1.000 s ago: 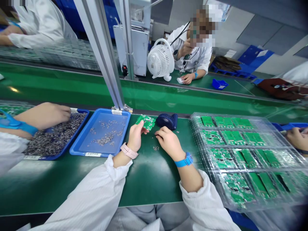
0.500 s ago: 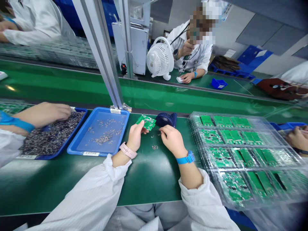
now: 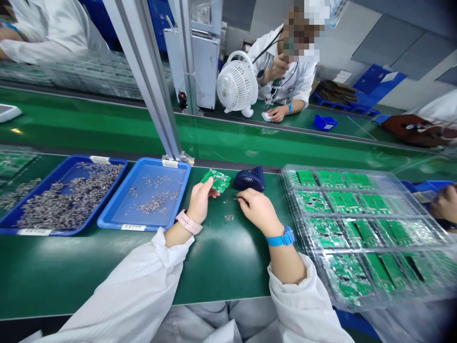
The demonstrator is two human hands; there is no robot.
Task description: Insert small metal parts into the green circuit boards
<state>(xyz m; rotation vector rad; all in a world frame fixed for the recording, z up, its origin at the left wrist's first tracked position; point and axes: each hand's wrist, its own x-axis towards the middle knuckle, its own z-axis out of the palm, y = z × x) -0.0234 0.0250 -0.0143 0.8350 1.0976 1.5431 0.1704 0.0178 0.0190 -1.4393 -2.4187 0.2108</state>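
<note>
A green circuit board (image 3: 218,180) is gripped along its left side by my left hand (image 3: 199,202), thumb on top and fingers below. Just right of it, my right hand (image 3: 259,210) has thumb and index finger pinched on a small metal part (image 3: 235,198), too tiny to make out well. Its other fingers are curled under and partly hidden. Below the board, a little pile of small wire parts (image 3: 229,217) lies on the green table (image 3: 221,267). Behind my right hand sits a dark blue mini fan (image 3: 250,179).
Left of me are a blue tray (image 3: 101,223) with scattered small parts and a fuller blue tray (image 3: 76,230). A clear compartment tray (image 3: 352,253) of circuit boards stands at right. A metal post (image 3: 152,81) rises behind the trays. Across the bench, a person works beside a white fan (image 3: 237,88).
A co-worker's hand has left the fuller tray at left. My right hand has shifted slightly away from the board, uncovering more of the mini fan. My left hand keeps hold of the board.
</note>
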